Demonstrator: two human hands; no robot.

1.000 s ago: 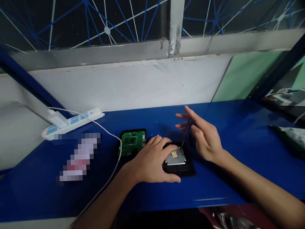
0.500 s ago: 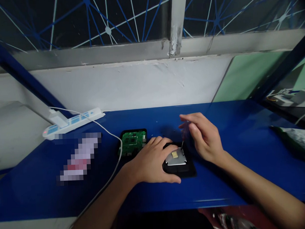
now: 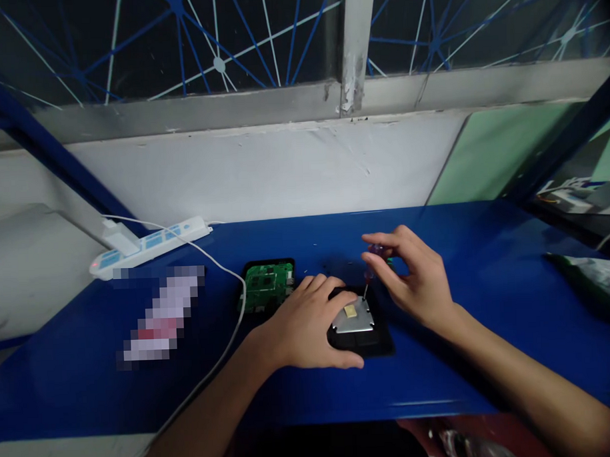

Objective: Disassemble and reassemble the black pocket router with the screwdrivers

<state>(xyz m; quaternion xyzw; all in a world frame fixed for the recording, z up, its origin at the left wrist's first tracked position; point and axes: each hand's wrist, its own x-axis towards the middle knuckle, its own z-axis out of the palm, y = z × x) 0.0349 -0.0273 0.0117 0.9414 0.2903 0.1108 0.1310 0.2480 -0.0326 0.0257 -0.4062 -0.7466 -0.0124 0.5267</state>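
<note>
From my end of the head feed, I have the left hand [image 3: 308, 325] spread flat and wide on the left side of a black case [image 3: 384, 342], gripping nothing; its index fingertip reaches the metal plate [image 3: 361, 322] set in that case, and its thumb stretches along the near edge. A small pale yellow pad [image 3: 350, 311] sits on the plate. My right hand [image 3: 420, 284] has its fingers bent around the purple, see-through handle of a screwdriver [image 3: 369, 275], thumb and index finger pinched close on it. The shaft slants down to the plate's far right corner; I cannot tell whether the tip is seated in a screw there.

The case lies on the blue desk [image 3: 440, 377], in front of me. Just beyond my left hand, a green circuit board [image 3: 264, 283] rests in a second black shell, and a white cable [image 3: 243, 300] runs past its left edge. Farther left I see a white power strip [image 3: 155, 246] with a plug in it, and nearer, a blurred-out pale object [image 3: 162, 313]. A bag [image 3: 594, 282] lies at the far right.
</note>
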